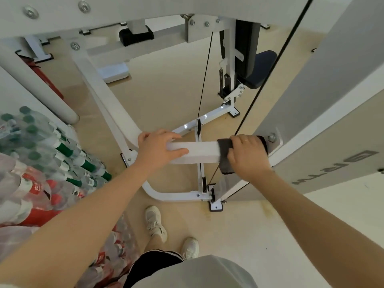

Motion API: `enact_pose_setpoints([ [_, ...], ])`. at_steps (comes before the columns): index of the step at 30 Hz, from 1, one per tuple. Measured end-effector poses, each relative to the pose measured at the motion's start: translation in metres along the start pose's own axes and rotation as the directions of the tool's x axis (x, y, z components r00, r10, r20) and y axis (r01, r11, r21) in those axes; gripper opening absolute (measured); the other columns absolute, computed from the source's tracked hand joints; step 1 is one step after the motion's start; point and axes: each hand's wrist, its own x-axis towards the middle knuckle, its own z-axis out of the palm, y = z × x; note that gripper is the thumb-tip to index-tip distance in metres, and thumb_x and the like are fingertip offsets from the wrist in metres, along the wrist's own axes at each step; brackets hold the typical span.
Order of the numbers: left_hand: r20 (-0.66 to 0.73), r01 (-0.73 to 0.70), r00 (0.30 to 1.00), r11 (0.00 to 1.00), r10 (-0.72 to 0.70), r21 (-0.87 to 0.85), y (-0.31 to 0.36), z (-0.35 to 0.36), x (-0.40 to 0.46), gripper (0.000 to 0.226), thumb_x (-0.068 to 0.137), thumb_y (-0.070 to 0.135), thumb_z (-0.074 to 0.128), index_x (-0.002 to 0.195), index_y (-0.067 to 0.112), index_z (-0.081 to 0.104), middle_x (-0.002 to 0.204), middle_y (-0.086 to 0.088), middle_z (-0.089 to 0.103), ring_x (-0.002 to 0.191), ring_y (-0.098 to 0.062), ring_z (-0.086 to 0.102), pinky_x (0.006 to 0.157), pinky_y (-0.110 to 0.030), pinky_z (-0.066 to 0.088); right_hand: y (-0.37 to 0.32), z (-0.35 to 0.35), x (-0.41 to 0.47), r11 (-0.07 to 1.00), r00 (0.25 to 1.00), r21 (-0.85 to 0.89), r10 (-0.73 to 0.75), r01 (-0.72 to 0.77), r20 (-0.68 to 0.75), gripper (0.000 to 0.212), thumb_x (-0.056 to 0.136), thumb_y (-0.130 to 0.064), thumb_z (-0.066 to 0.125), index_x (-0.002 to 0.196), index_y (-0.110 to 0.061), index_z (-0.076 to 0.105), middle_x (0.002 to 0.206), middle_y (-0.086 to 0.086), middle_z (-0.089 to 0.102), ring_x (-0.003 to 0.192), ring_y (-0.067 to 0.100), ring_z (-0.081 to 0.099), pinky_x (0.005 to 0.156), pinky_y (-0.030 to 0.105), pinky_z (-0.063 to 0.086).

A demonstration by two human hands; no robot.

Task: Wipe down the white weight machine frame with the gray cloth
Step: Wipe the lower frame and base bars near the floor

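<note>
white crossbar (199,151) runs left-right mid-frame; left hand (158,149) grips it bare, right hand (247,155) clamps gray cloth (224,152) round its right end

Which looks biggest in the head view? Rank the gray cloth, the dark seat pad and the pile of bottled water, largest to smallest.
1. Pile of bottled water, largest by far, though also nearest.
2. Gray cloth and dark seat pad look alike; the right hand covers part of the cloth, so unranked.
</note>
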Motion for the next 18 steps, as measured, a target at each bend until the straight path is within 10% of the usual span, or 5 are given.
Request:
enact_pose_setpoints([
  [11,0.229,-0.106,0.969,0.994,0.094,0.039,-0.004,-0.017,-0.002,0.047,0.074,0.033,0.069,0.118,0.031,0.053,0.103,0.018,0.046,0.104,-0.01,0.046,0.082,-0.017,0.01,-0.045,0.013,0.003,0.953,0.951,0.025,-0.301,0.303,-0.064,0.062,0.086,-0.042,0.054,0.137,-0.008,0.04,0.13,0.012,0.051,0.118,0.031,0.046,0.106,0.042,0.029],
  [18,0.301,-0.115,0.945,0.992,0.127,-0.057,-0.01,-0.023,-0.005,0.048,0.08,0.028,0.067,0.125,0.033,0.049,0.11,0.019,0.043,0.101,0.0,0.025,0.086,-0.012,0.007,0.002,0.01,-0.008,0.996,0.995,0.013,-0.087,0.088,-0.048,0.058,0.082,-0.035,0.065,0.13,-0.008,0.048,0.126,0.013,0.054,0.117,0.034,0.048,0.104,0.046,0.03],
])
